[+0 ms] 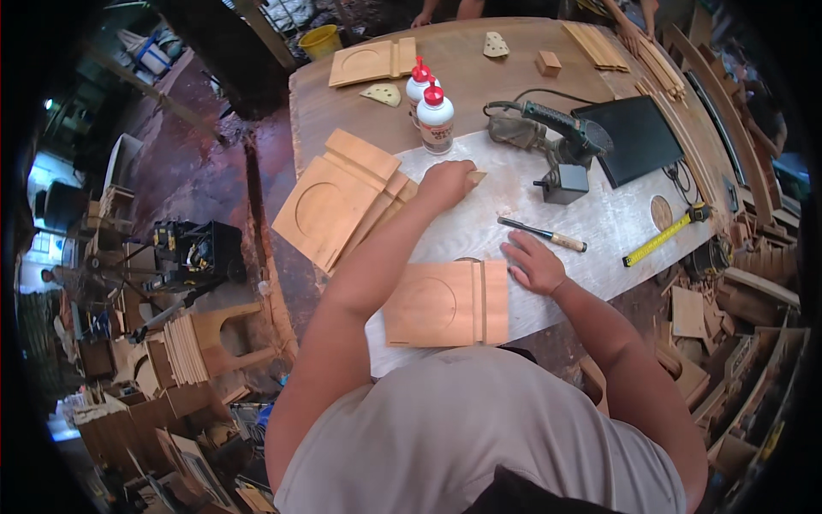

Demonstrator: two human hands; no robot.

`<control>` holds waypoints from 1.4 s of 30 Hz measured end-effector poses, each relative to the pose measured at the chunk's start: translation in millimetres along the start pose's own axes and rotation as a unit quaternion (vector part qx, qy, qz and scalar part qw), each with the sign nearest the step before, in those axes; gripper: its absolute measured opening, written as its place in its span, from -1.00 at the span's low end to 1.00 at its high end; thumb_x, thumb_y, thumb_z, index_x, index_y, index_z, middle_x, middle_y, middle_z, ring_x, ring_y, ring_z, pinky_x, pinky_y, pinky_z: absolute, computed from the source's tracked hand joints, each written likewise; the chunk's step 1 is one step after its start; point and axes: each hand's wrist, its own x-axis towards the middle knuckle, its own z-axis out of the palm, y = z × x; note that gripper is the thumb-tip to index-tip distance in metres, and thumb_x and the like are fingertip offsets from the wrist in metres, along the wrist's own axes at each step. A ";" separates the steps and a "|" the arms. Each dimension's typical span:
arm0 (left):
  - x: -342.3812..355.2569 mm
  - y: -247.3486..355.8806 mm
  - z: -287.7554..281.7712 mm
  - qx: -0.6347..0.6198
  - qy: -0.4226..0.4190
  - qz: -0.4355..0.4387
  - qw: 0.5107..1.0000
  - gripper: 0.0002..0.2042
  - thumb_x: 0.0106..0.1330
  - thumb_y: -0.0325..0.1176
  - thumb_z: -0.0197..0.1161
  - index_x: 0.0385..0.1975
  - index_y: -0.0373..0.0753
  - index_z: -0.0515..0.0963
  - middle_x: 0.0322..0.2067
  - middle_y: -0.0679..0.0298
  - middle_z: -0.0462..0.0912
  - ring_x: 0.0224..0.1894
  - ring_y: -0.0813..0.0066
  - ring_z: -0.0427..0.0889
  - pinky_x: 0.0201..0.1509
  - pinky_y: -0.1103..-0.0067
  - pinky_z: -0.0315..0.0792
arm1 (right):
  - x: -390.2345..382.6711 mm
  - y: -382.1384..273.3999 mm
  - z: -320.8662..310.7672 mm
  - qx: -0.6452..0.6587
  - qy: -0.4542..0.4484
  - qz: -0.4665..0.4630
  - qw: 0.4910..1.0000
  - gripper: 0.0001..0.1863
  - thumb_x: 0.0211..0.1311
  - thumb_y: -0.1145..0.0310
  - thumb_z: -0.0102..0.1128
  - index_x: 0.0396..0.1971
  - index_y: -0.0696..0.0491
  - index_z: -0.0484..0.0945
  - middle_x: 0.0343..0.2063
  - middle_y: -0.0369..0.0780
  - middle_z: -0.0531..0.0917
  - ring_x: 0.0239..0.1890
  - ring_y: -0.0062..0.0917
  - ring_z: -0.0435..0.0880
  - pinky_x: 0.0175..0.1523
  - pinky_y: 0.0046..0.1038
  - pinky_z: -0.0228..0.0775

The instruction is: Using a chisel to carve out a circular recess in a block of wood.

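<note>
My left hand (449,185) is reached out over the table with its fingers closed on a small tan piece (477,177), mostly hidden; its kind cannot be made out. Directly before me lies a wooden board (419,304) with a round recess and a groove across it. At that board's right edge, my right hand (535,264) rests flat with fingers apart. Just beyond its fingertips is a chisel (548,234) with a wooden handle. Similar grooved boards (334,201) lie stacked to the left, partly behind my left forearm.
Two white glue bottles (437,124) with red caps stand beyond my left hand. A corded power tool (556,128), a dark flat panel (638,137) and a yellow tape measure (664,240) lie to the right. Another board (372,62) and perforated pads (496,44) sit farther off. Other people's hands (629,34) show at the far edge.
</note>
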 end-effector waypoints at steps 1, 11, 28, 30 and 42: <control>-9.7 4.3 -5.1 -0.005 -0.004 -0.001 1.000 -0.75 0.35 -0.22 0.31 -0.18 -0.30 0.67 -0.31 0.05 0.74 -0.22 0.23 0.75 -0.08 0.30 0.59 | 2.2 0.2 -0.3 0.001 0.002 -0.002 1.000 -0.38 0.18 0.31 0.32 0.29 0.02 0.45 0.29 0.00 0.42 0.36 -0.03 0.39 0.45 -0.14 0.27; -160.8 46.6 13.1 -0.612 0.077 -0.232 0.752 -0.87 0.51 -0.39 0.21 -0.09 -0.29 0.55 -0.27 0.31 0.72 -0.22 0.58 0.67 -0.12 0.61 0.55 | 3.0 5.7 10.1 0.277 0.076 0.119 0.950 -0.27 0.33 0.28 0.26 0.47 0.06 0.25 0.41 -0.02 0.35 0.47 -0.19 0.32 0.51 -0.27 0.14; -310.5 -7.7 43.6 -0.081 0.273 -0.257 0.924 -0.55 0.42 -0.31 0.22 0.28 -0.25 0.47 0.09 -0.05 0.64 0.16 -0.04 0.60 0.25 0.29 0.46 | 17.1 -164.1 46.0 0.001 -0.033 -0.104 0.994 -0.45 0.28 0.53 0.01 0.31 0.18 0.38 0.38 0.07 0.38 0.45 -0.07 0.33 0.52 -0.12 0.11; -297.7 -20.1 49.3 -0.176 0.209 -0.254 0.928 -0.51 0.43 -0.29 0.20 0.34 -0.23 0.44 0.15 -0.07 0.62 0.21 -0.01 0.59 0.28 0.30 0.45 | 31.2 -168.3 72.8 -0.036 -0.024 -0.097 0.994 -0.48 0.32 0.48 0.00 0.29 0.18 0.40 0.37 0.07 0.38 0.45 -0.09 0.32 0.52 -0.09 0.11; -283.7 -30.9 33.0 -0.275 0.142 -0.305 0.901 -0.53 0.48 -0.18 0.17 0.38 0.01 0.43 0.03 -0.06 0.69 0.06 -0.03 0.68 0.16 0.31 0.51 | 37.8 -196.5 37.2 -0.124 -0.134 -0.011 0.983 -0.49 0.31 0.36 0.12 0.24 0.17 0.45 0.33 0.03 0.38 0.47 -0.11 0.26 0.50 -0.11 0.15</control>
